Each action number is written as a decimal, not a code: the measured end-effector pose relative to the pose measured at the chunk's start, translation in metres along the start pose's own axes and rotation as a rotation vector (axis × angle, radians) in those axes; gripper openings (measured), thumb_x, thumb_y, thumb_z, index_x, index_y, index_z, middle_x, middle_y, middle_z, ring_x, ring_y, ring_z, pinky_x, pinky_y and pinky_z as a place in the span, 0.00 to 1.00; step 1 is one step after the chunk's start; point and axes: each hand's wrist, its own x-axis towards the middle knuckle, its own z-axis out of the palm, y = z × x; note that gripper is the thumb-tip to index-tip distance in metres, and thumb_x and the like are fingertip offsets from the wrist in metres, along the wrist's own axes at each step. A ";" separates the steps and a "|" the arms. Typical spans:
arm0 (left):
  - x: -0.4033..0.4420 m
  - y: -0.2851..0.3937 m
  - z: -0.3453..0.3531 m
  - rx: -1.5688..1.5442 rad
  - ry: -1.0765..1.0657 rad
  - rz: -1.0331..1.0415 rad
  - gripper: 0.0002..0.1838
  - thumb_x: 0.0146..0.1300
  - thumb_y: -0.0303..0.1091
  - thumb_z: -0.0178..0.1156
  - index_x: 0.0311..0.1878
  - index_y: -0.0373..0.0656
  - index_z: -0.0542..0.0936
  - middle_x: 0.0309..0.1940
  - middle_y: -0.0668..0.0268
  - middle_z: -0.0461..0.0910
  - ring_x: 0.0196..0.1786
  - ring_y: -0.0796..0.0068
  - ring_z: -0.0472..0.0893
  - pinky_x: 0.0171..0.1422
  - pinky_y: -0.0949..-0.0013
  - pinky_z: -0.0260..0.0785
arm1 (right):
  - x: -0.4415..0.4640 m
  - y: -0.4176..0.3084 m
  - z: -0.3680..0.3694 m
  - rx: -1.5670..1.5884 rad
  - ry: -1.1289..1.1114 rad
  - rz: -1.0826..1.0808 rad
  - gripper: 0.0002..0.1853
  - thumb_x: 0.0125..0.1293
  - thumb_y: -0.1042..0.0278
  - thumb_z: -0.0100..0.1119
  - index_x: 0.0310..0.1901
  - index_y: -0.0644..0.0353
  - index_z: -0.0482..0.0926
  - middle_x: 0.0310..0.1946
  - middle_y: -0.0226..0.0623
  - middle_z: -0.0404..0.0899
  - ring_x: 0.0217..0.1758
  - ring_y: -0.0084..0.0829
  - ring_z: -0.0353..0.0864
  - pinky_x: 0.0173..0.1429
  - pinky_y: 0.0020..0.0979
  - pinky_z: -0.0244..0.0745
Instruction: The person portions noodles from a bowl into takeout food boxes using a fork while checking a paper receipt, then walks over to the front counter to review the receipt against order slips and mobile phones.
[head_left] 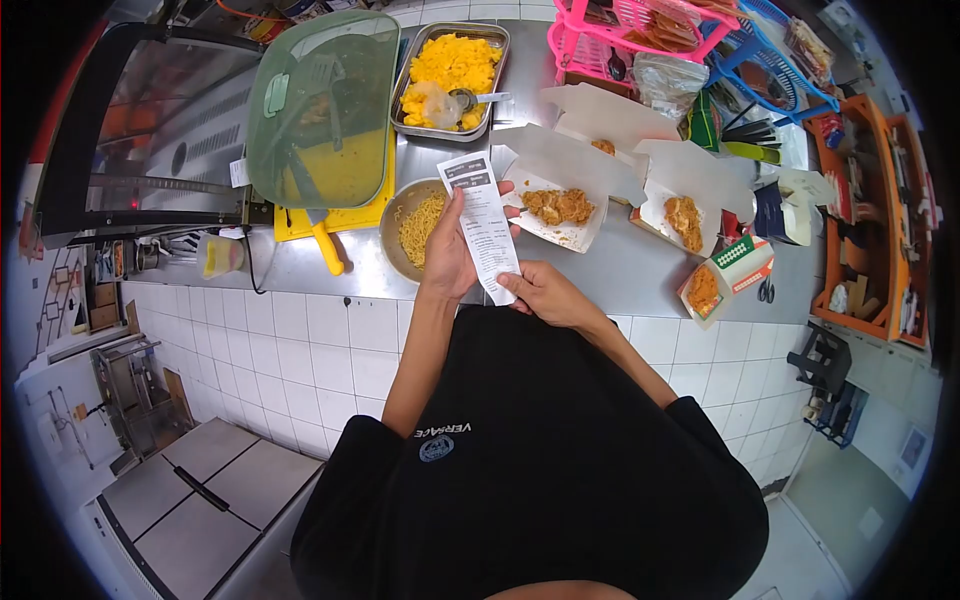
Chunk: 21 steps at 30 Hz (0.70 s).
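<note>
Head cam: left hand (452, 248) and right hand (550, 294), grip clamped on a long white paper receipt (486, 232); round silver metal bowl (390, 240) of yellow noodles (418, 238) at its 9 o'clock.

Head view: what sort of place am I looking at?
Most likely a takeaway kitchen: fried chicken sits in open cardboard boxes on a metal counter, and there is a printed receipt in hand.

White tiles (328, 325) show along a steel counter (625, 280), with orange shelving (866, 225) at right.
</note>
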 end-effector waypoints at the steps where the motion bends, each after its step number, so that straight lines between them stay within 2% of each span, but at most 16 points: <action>1: 0.000 0.000 0.000 -0.014 -0.005 -0.001 0.25 0.78 0.49 0.34 0.66 0.41 0.65 0.60 0.53 0.73 0.51 0.64 0.79 0.53 0.58 0.78 | -0.001 0.000 0.000 -0.001 0.001 0.000 0.17 0.76 0.58 0.48 0.34 0.61 0.75 0.19 0.23 0.67 0.20 0.16 0.63 0.25 0.24 0.60; 19: -0.007 -0.006 0.006 0.064 -0.021 0.018 0.27 0.77 0.52 0.35 0.67 0.42 0.64 0.62 0.53 0.71 0.55 0.63 0.79 0.55 0.57 0.78 | -0.005 -0.003 0.005 -0.055 0.016 0.001 0.16 0.76 0.58 0.47 0.35 0.62 0.75 0.19 0.23 0.67 0.20 0.17 0.62 0.25 0.24 0.61; 21: -0.008 -0.008 -0.001 0.122 -0.010 0.013 0.27 0.77 0.52 0.36 0.66 0.42 0.65 0.61 0.54 0.72 0.53 0.64 0.80 0.54 0.58 0.78 | -0.004 -0.004 0.006 -0.059 0.013 -0.001 0.17 0.76 0.58 0.47 0.34 0.62 0.75 0.18 0.23 0.66 0.20 0.17 0.63 0.26 0.25 0.61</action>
